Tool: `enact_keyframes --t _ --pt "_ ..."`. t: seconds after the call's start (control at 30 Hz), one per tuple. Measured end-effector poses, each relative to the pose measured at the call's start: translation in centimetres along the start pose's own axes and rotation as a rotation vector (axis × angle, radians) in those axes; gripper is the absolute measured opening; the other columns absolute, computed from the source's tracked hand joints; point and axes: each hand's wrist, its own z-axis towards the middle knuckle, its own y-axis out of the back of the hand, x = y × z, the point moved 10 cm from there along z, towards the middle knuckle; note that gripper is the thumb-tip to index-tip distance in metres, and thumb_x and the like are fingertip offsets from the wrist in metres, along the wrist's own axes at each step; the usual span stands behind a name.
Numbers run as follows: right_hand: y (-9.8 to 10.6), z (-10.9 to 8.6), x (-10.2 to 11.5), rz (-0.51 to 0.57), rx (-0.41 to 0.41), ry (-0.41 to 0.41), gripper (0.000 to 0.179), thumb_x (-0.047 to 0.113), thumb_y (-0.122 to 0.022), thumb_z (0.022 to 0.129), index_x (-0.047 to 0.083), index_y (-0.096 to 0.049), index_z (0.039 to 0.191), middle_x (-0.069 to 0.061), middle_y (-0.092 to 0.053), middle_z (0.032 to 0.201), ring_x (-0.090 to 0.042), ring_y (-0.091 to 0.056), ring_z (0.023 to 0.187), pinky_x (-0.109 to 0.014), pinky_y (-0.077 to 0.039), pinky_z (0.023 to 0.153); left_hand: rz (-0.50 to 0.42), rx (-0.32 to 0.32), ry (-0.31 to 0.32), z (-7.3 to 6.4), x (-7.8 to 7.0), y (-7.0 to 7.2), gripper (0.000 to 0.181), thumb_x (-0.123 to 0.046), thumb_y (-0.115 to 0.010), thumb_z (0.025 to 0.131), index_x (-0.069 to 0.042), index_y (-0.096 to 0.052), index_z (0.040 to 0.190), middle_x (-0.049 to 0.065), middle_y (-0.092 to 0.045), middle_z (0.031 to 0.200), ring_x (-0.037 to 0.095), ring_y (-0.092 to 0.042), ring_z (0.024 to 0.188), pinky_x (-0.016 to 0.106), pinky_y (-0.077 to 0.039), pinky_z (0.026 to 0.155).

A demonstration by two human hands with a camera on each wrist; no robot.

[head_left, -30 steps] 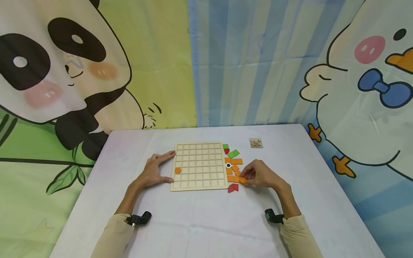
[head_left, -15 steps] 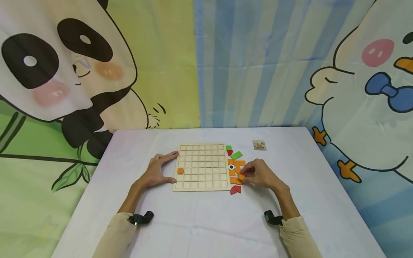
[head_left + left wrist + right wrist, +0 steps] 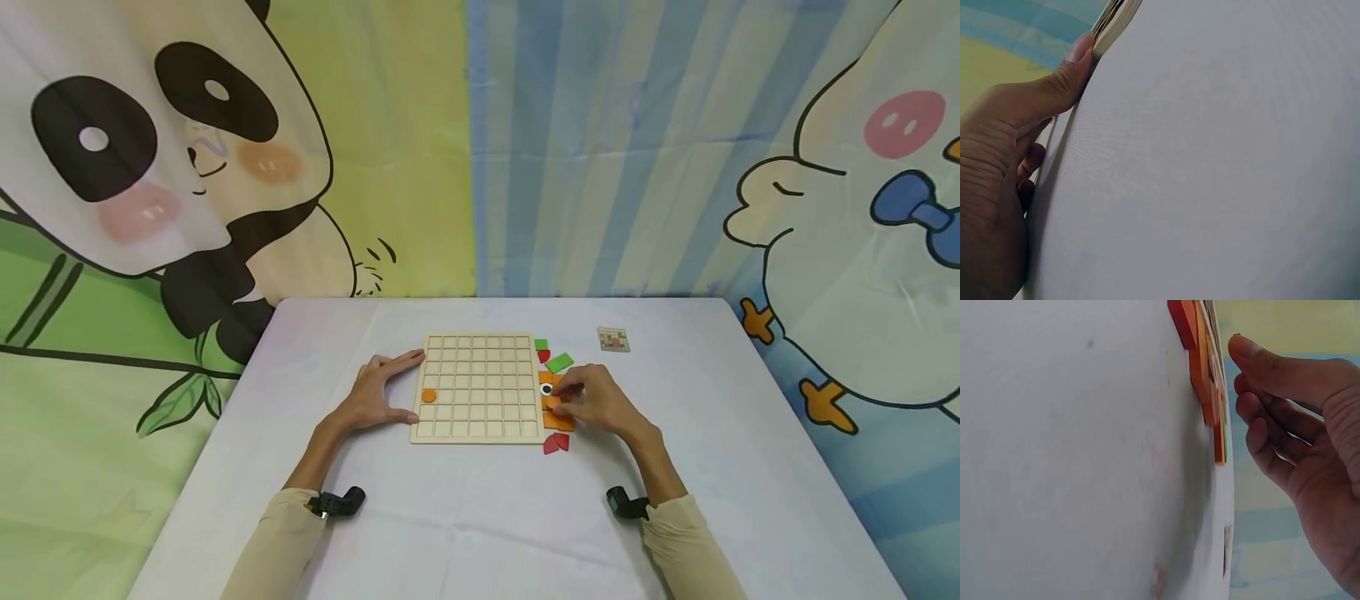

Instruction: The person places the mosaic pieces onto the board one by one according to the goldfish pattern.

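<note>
A pale wooden grid board (image 3: 480,387) lies on the table, with one orange round piece (image 3: 429,396) near its left side. My left hand (image 3: 375,396) is spread along the board's left edge, thumb near the front corner and fingers by the back one. In the left wrist view its thumb (image 3: 1072,69) touches the board's edge. Thumb and fingers of my right hand (image 3: 603,404) pinch an orange round piece (image 3: 553,402), held over the loose pieces right of the board. Only a sliver of this piece (image 3: 1236,335) shows at the thumb tip in the right wrist view.
Beside the board's right edge lie several orange pieces (image 3: 558,422), a white-and-black eye piece (image 3: 546,389), green pieces (image 3: 559,362) and red pieces (image 3: 551,444). A small patterned card (image 3: 614,339) lies at the back right. Printed curtains surround the table.
My right hand has moved left, bringing the orange round piece nearer the board's right edge. The left hand stays at the board. The head view has shifted slightly.
</note>
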Motion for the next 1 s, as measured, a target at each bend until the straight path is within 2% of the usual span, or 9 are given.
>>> enact_keyframes --t 0.17,0.4,0.53,0.73,1.0 --pt "-0.7 1.2 0.8 0.010 -0.012 0.038 0.023 0.006 -0.097 0.080 0.005 -0.085 0.100 -0.002 -0.081 0.091 -0.016 -0.064 0.079 -0.026 -0.055 0.072 0.001 -0.013 -0.009 -0.1 -0.3 0.1 0.119 -0.050 -0.105 0.062 -0.022 -0.051 0.165 -0.001 -0.046 0.174 0.023 -0.047 0.118 0.048 -0.032 0.099" --pt "-2.2 2.5 1.7 0.054 -0.007 0.052 0.021 0.006 -0.095 0.082 0.005 -0.085 0.101 -0.004 -0.081 0.094 -0.013 -0.066 0.080 -0.027 -0.057 0.073 -0.001 -0.011 -0.017 -0.5 -0.8 0.0 0.119 -0.049 -0.105 0.061 -0.020 -0.052 0.164 0.001 -0.048 0.173 0.023 -0.048 0.116 0.048 -0.032 0.099" --pt "-2.7 3.6 3.0 0.069 -0.013 0.102 0.020 0.003 -0.094 0.083 0.005 -0.085 0.100 -0.004 -0.080 0.093 -0.011 -0.066 0.077 -0.026 -0.057 0.071 0.005 -0.029 -0.025 -0.4 -0.8 0.1 0.119 -0.051 -0.105 0.061 -0.020 -0.053 0.163 0.001 -0.049 0.173 0.023 -0.048 0.117 0.049 -0.033 0.099" --pt "-3.4 5.2 4.8 0.067 -0.017 0.171 0.020 -0.001 -0.091 0.085 0.002 -0.085 0.104 -0.009 -0.082 0.098 -0.013 -0.069 0.081 -0.027 -0.058 0.074 0.025 -0.040 -0.019 -0.5 -0.4 0.0 0.118 -0.055 -0.104 0.060 -0.023 -0.054 0.163 -0.003 -0.049 0.172 0.021 -0.048 0.116 0.048 -0.033 0.098" --pt "-5.0 7.3 5.1 0.082 0.001 0.158 0.019 0.000 -0.090 0.086 0.001 -0.085 0.104 -0.012 -0.083 0.100 -0.014 -0.072 0.083 -0.027 -0.059 0.075 0.032 -0.052 -0.037 -0.1 -0.3 0.0 0.117 -0.055 -0.104 0.060 -0.025 -0.056 0.162 -0.004 -0.050 0.172 0.018 -0.047 0.112 0.045 -0.032 0.095"
